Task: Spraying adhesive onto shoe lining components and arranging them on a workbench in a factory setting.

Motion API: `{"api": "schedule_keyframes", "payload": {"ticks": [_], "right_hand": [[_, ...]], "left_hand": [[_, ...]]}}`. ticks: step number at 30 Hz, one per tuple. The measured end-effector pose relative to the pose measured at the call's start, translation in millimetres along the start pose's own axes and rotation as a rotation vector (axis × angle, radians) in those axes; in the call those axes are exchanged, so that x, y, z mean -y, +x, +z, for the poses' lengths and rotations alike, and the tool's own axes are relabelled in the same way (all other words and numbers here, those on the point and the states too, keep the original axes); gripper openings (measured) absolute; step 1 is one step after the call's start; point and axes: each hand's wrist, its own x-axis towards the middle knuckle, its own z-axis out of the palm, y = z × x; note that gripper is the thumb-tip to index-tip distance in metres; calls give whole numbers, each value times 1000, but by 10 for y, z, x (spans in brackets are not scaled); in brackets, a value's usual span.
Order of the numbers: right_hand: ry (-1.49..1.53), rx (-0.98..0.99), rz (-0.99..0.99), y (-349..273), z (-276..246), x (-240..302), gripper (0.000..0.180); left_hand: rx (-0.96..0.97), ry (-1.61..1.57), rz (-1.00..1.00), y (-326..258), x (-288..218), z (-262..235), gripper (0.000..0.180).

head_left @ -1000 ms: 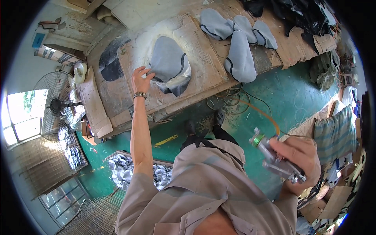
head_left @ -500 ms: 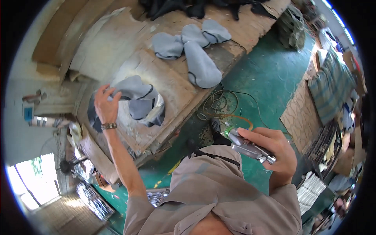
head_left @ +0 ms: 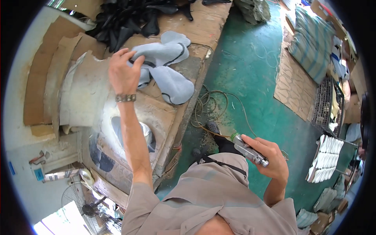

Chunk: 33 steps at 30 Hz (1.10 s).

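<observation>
The metal spray gun with a green cap [head_left: 248, 150] lies slantwise near the person's chest, capped end pointing far-left, and the right hand [head_left: 270, 158] is wrapped closed around it. On the cardboard-covered workbench [head_left: 156, 113] at far left, the left hand [head_left: 124, 72] has its fingers curled onto the grey fabric shoe-upper pieces [head_left: 164, 66].

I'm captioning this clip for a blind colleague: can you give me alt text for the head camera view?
Seen from above, a person's left hand grips a grey fabric piece from a small pile on a cardboard-covered workbench, while the right hand holds a metal spray gun near the waist. Black fabric pieces lie farther back, above a green floor.
</observation>
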Motion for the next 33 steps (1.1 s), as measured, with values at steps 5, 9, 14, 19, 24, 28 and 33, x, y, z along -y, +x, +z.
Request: {"api": "schedule_keyframes", "payload": {"ticks": [5,9,14,19,24,28,33], "right_hand": [[-18,-104,156,-137,-89,-165,78],[19,-147,217,-127,-162,-237,76],[30,-134,203,-4,-229,-223,72],[53,-35,14,306,-284,-41,69],[48,149,-185,649,-300,404,64],[19,172,-401,867,-67,835,62],[-50,620,-585,1166,149,1288,66]], "left_hand": [[53,117,-150,-509,-327,1245,26],[486,393,-249,-1164,-610,2224,37],[594,345,-312,-1441,-541,2532,43],[591,70,-517,-1410,-409,2462,69],[251,-408,-725,-1788,-348,2037,73],[-2,-547,-683,-2525,-440,1408,54],[180,-549,-968,-4081,-395,557,28]]}}
